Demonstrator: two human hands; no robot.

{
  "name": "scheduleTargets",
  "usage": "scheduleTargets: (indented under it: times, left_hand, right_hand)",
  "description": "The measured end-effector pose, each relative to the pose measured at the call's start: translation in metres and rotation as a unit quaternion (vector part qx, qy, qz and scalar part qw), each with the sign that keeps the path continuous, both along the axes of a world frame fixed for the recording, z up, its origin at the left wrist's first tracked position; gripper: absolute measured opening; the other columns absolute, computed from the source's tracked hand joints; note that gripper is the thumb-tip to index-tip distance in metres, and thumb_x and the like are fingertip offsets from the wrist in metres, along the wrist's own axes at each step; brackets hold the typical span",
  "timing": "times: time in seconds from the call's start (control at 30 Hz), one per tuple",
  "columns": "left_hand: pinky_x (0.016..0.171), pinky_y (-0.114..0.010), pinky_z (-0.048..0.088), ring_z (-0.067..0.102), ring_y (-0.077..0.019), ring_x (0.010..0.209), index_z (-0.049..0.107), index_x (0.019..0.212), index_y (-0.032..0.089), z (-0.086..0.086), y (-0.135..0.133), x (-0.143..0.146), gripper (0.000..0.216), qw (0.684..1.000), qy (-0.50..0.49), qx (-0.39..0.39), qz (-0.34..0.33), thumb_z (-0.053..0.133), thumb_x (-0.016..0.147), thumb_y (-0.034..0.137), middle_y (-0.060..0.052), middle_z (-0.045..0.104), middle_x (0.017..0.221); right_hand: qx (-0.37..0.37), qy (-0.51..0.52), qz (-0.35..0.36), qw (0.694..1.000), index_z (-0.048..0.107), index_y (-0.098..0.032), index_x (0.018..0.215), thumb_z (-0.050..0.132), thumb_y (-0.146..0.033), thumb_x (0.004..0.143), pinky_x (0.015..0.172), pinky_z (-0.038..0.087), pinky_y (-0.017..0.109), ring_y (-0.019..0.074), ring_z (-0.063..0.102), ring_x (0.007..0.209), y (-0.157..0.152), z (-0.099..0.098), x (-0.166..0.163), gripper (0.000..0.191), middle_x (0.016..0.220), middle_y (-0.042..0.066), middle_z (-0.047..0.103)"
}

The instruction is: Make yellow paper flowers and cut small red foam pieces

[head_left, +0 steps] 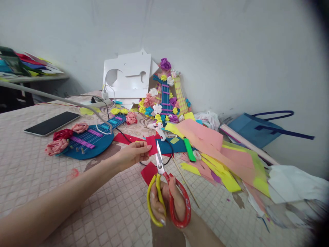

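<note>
Cutting: seems to be the step in hand, judging by scissors (160,167) pointed up beside a red piece (152,145); cannot tell whether caught between the blades (159,152).
Left hand (138,151): pinches the red piece between thumb and fingers.
Right hand (167,200): grips the scissors by the handles, with blades slightly parted.
Red piece: held over the desk (115,209), near the white glue gun (156,127), with a red scrap (148,172) lying closer in.
Blades next: probably calls for keeping the red piece taut and lining up with its edge.
Blue bag (257,132): lies at the right, near the wall (244,61), with contents hidden.
Crumpled plastic (209,119): looks like a bag, behind pink sheets (203,132); cannot make out any contents.
</note>
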State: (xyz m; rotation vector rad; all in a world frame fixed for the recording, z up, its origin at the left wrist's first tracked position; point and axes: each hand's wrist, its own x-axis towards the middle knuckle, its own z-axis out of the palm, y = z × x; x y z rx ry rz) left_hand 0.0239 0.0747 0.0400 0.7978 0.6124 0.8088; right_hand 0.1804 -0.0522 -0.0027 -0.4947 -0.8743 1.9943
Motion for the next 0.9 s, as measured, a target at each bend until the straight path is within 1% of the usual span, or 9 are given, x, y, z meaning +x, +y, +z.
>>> scheduleTargets:
  times: [0.27,0.43,0.57,0.7,0.77,0.9]
  left_hand:
    - [0.056,-0.018,0.048,0.058,-0.0069,0.053,0.058,0.065,0.012,0.0002,-0.0019,0.0005,0.018,1.0,0.0,0.001,-0.002,0.076,0.069,0.014,0.002,0.06,0.06]
    - [0.056,-0.02,0.049,0.059,-0.008,0.052,0.059,0.067,0.013,0.0003,-0.0005,-0.0002,0.016,1.0,-0.004,-0.014,0.006,0.074,0.071,0.012,0.002,0.061,0.061]
    - [0.057,-0.02,0.051,0.06,-0.0086,0.054,0.06,0.068,0.013,0.0012,0.0012,-0.001,0.014,1.0,-0.003,-0.02,0.009,0.074,0.071,0.011,0.001,0.062,0.063]
    - [0.058,-0.02,0.052,0.061,-0.0084,0.056,0.061,0.067,0.012,0.0028,0.0023,-0.0017,0.014,1.0,0.003,-0.023,0.009,0.074,0.071,0.01,0.0,0.063,0.065]
    - [0.058,-0.02,0.052,0.06,-0.0083,0.055,0.061,0.067,0.012,0.0028,0.0019,-0.0016,0.014,1.0,0.008,-0.019,0.004,0.074,0.071,0.011,-0.001,0.063,0.065]
    - [0.056,-0.019,0.05,0.059,-0.0081,0.054,0.06,0.067,0.013,0.0001,-0.0005,-0.0003,0.016,1.0,0.001,0.003,-0.007,0.075,0.07,0.014,0.0,0.061,0.063]
  right_hand:
    - [-0.009,-0.04,-0.017,0.999,0.05,-0.018,0.079,0.035,-0.078,0.076,0.033,0.033,0.018,0.0066,0.036,0.03,0.0016,-0.0017,0.0015,0.062,0.045,-0.008,0.042]
    - [-0.004,-0.043,-0.033,0.999,0.049,-0.017,0.075,0.036,-0.077,0.077,0.03,0.027,0.016,0.0049,0.034,0.028,0.0016,-0.0041,0.0011,0.061,0.044,-0.008,0.043]
    - [-0.008,-0.054,-0.052,0.997,0.048,-0.017,0.071,0.04,-0.078,0.074,0.027,0.023,0.014,0.0046,0.033,0.026,0.0013,0.0017,-0.0021,0.061,0.039,-0.009,0.039]
    - [-0.01,-0.076,-0.064,0.995,0.047,-0.018,0.068,0.046,-0.079,0.07,0.026,0.023,0.014,0.0037,0.03,0.025,0.0005,0.0045,-0.0052,0.061,0.038,-0.01,0.037]
    - [-0.011,-0.066,-0.066,0.996,0.048,-0.018,0.07,0.045,-0.078,0.071,0.027,0.025,0.014,0.0039,0.031,0.025,-0.0002,0.0035,-0.0059,0.061,0.039,-0.01,0.039]
    - [-0.016,-0.052,-0.044,0.998,0.05,-0.017,0.076,0.04,-0.08,0.072,0.032,0.031,0.017,0.0059,0.038,0.029,-0.0009,0.0027,-0.0048,0.064,0.044,-0.007,0.045]
